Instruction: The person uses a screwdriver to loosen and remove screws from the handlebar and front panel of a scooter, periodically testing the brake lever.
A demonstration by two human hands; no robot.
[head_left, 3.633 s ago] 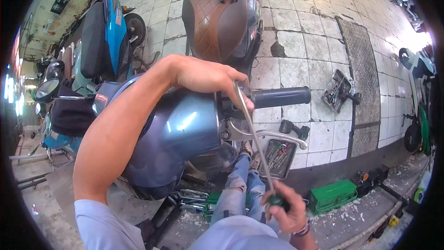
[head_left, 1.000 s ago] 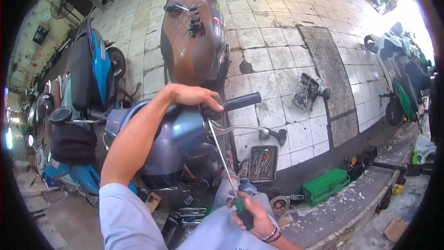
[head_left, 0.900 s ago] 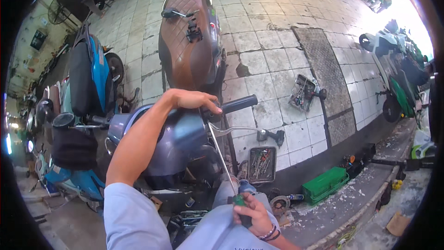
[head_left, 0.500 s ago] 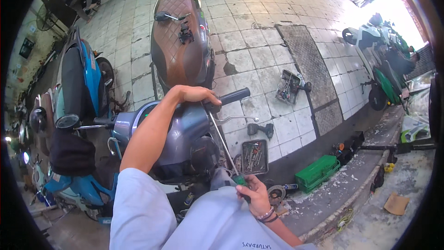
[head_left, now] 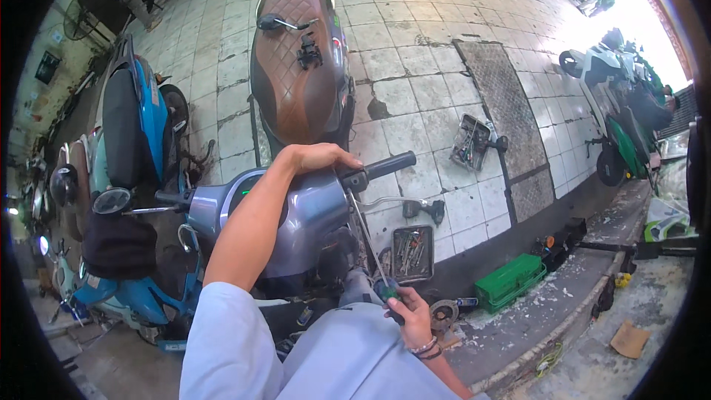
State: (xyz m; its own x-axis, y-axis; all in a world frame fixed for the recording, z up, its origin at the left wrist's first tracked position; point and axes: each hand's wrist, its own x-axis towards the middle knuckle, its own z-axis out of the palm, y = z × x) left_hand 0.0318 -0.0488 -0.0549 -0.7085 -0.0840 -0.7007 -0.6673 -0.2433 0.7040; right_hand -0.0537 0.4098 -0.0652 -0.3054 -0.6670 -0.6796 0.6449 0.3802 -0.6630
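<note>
The right hand (head_left: 413,318), low and just right of the frame's centre, has its fingers closed around the handle of a long-shafted screwdriver (head_left: 384,289). From that grip the tool's long axis runs up and leftward, the slim shaft reaching the inner end of the black handlebar (head_left: 390,165); whether the tip touches anything there is too small to tell. The right hand is nearer the handle, the left hand (head_left: 323,157) nearer the tip. That left hand lies palm-down over the blue-grey scooter cowl (head_left: 316,201), its fingertips by the handlebar's inner end; I cannot tell whether its grip closes on anything. The silver brake lever (head_left: 396,200) extends right of the shaft. Farther out, right of centre, are a tool tray (head_left: 432,252), a cordless drill (head_left: 424,211) and, lower right, a green toolbox (head_left: 509,283).
</note>
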